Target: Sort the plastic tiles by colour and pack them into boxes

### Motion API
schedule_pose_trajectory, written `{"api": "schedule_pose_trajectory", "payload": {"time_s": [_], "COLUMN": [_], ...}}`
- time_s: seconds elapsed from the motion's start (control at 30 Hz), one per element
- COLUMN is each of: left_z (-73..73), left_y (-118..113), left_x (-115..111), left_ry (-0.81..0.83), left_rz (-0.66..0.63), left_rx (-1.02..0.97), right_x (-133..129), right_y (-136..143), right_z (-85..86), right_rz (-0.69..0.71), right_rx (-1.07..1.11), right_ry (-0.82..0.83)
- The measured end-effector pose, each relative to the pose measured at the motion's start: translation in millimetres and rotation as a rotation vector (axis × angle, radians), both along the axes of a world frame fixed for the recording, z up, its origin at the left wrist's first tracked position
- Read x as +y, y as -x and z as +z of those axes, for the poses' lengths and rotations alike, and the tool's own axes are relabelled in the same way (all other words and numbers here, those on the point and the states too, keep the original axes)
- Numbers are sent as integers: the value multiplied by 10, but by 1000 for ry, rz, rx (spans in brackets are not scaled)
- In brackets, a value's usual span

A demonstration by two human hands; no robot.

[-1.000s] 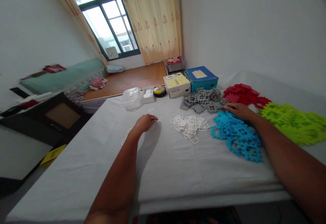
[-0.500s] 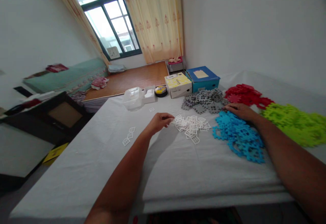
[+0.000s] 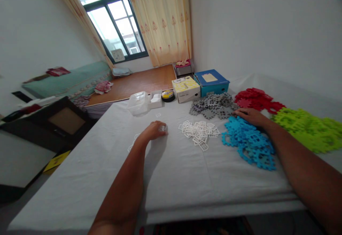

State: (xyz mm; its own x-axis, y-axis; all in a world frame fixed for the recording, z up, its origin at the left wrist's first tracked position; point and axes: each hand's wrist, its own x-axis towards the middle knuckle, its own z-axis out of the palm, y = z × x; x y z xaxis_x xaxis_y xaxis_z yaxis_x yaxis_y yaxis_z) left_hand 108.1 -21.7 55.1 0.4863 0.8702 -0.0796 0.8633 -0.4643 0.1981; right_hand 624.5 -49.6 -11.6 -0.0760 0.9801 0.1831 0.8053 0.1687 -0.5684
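My left hand (image 3: 157, 130) is closed on a small white lattice piece (image 3: 162, 128), above the sheet left of the pile of white lattice pieces (image 3: 200, 132). One loose white piece (image 3: 158, 115) lies behind it, and others (image 3: 130, 147) are partly hidden by my left forearm. My right hand (image 3: 247, 115) rests between the pile of blue gear-like pieces (image 3: 249, 144) and the pile of grey pieces (image 3: 212, 105). Its fingertips touch the edge of the piles, and what they hold, if anything, is hidden.
Red pieces (image 3: 258, 99) and yellow-green pieces (image 3: 311, 129) lie to the right. Along the back stand a clear plastic container (image 3: 138, 103), a white box (image 3: 155, 99), a round black tin (image 3: 168, 95), a yellow-white box (image 3: 186, 89) and a blue box (image 3: 212, 82).
My left hand has moved left, away from the white pile, with a white lattice piece between its fingers. My right hand stays at the blue and grey piles.
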Motion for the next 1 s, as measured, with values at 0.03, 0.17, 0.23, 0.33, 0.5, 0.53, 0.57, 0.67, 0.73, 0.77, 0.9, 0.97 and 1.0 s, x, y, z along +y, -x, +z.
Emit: {"api": "schedule_pose_trajectory", "payload": {"time_s": [0.03,0.17,0.23,0.33,0.5,0.53,0.57,0.67,0.73,0.77,0.9,0.97,1.0], "left_z": [-3,-50,-73,-84,-42,-34,-29,-46,-80,-98,-85,0,57], "left_y": [45,63,27,-25,-159,-214,-283,-553,-744,-822,-856,-662,-521], "left_x": [23,74,74,55,7,-11,-36,-157,-253,-293,-339,-297,-269], "left_ry": [20,-6,-34,-81,-191,-197,-181,-14,125,170,114,57,56], "left_rz": [-5,84,98,109,135,126,105,-1,-61,-81,-121,-119,-116], "left_rx": [18,13,6,-2,-47,-90,-160,-467,-619,-655,-598,-452,-359], "right_x": [1,4,6,12,18,18,17,9,1,-4,-19,-22,-23], "right_y": [-2,2,5,1,-9,-7,-4,14,26,31,38,39,39], "right_z": [-3,-2,-1,-8,-20,-19,-15,4,19,26,43,47,48], "right_rz": [-4,-24,-23,-20,-16,-14,-12,-16,-19,-20,-25,-20,-16], "right_rx": [0,1,7,16,4,0,-3,-16,-16,-15,-19,-23,-23], "right_ry": [-2,10,13,10,1,2,4,3,-1,-1,11,13,11]}}
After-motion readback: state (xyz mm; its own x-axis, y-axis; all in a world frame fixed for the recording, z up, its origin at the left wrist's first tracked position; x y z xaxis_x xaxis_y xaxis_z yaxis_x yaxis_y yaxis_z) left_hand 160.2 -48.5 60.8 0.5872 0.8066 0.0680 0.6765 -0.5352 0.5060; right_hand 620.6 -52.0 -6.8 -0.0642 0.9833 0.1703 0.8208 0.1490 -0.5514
